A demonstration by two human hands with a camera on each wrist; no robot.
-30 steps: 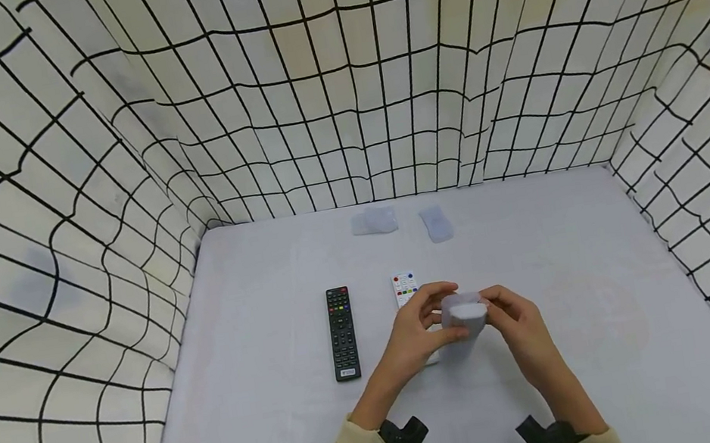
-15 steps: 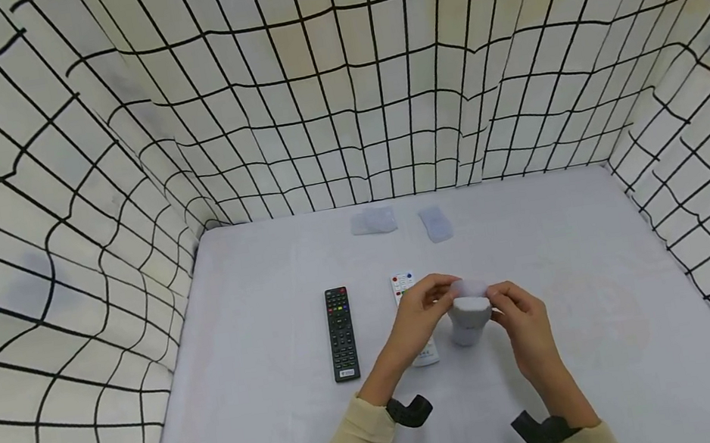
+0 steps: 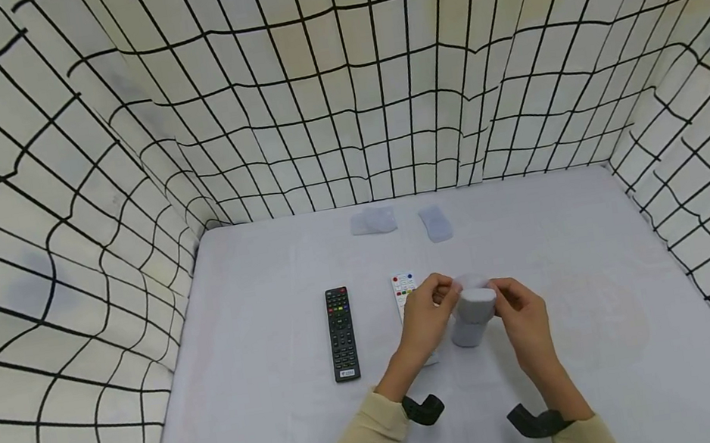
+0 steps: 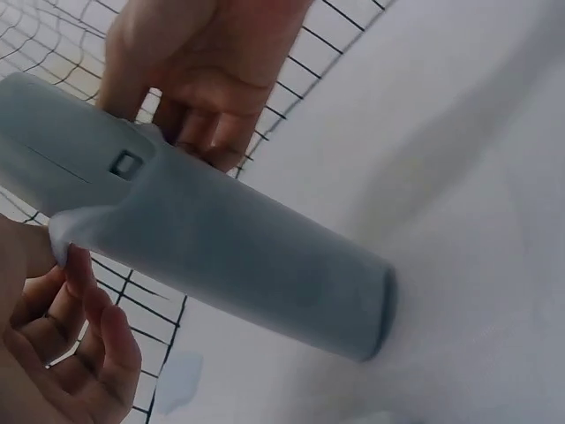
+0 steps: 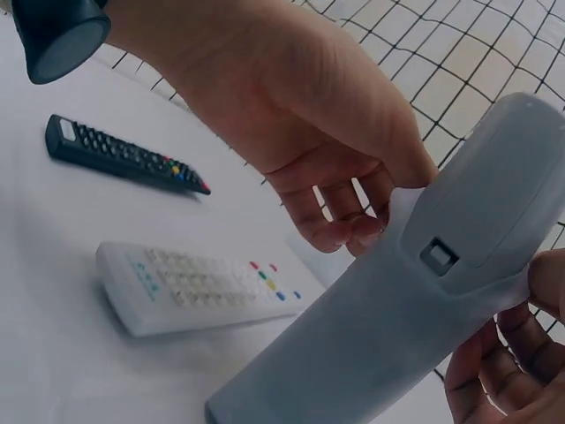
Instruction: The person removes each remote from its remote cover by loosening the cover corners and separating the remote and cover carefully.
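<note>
A pale remote control (image 3: 476, 297) stands upright near the table's middle, its battery-cover side toward the wrist cameras. Around its lower part is a translucent, soft plastic sleeve (image 4: 256, 247), and the upper end of the remote sticks out of the sleeve's mouth. My left hand (image 3: 424, 318) pinches the sleeve's rim on one side between thumb and fingers. On the other side my right hand (image 3: 524, 319) pinches the same rim. In the right wrist view, the left hand (image 5: 309, 115) and the right hand (image 5: 521, 362) flank the remote control (image 5: 494, 185).
Just left lies a white remote control (image 3: 402, 287), partly hidden by my left hand. Further left is a black remote control (image 3: 341, 334). Two flat translucent sleeves, one (image 3: 373, 221) and another (image 3: 436, 224), lie at the back. Black netting (image 3: 352, 107) encloses the white table (image 3: 255, 290).
My left hand has shifted from the remote's side up to the sleeve's rim, then slightly right. The right hand has kept its pinch. The upright remote has moved slightly right.
</note>
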